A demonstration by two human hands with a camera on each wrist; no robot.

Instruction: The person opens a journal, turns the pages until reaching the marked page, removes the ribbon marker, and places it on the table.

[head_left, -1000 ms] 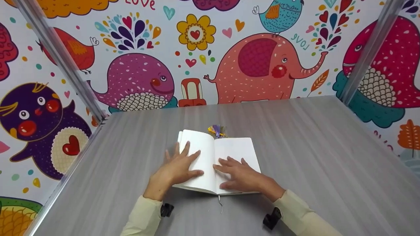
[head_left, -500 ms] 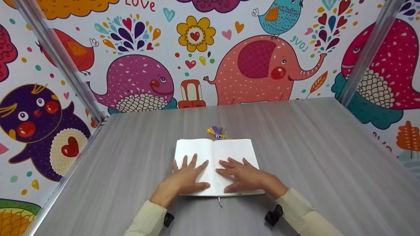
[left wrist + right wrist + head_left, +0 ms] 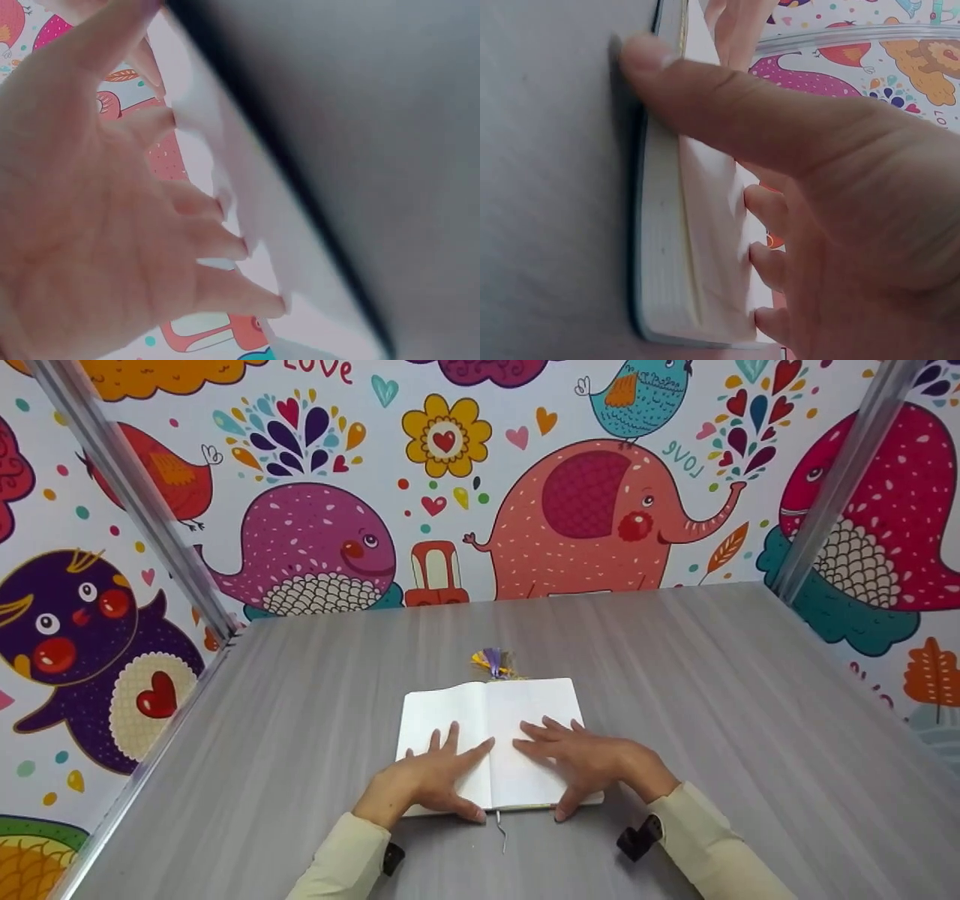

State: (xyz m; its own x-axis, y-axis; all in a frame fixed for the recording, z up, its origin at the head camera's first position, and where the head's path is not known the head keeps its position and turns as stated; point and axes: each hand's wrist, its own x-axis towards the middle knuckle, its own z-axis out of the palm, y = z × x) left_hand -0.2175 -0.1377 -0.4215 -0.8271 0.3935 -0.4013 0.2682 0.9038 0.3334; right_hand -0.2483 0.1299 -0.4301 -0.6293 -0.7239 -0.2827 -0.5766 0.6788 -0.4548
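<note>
A notebook (image 3: 532,701) with blank white pages lies spread flat, its spine running away from me. My left hand (image 3: 431,780) rests on the left page, fingers splayed, thumb at the front edge near the spine. On the right page sits my right hand (image 3: 592,761), fingertips touching the paper. The right wrist view shows the right thumb (image 3: 712,97) stretched across the page block's edge (image 3: 660,247) toward the tabletop. Fingertips of the left hand (image 3: 105,210) meet the page in the left wrist view. A thin ribbon marker (image 3: 502,836) trails from the front edge.
A purple and yellow tassel (image 3: 493,661) sticks out past the notebook's far edge. The grey wood-grain table (image 3: 300,697) is bordered by walls printed with cartoon animals (image 3: 585,525). Metal posts (image 3: 150,510) stand at the far corners.
The left page, raised and curved at first, has come down flat under my left hand. Both hands have slid toward me, the right slightly rightward, its thumb now at the front edge.
</note>
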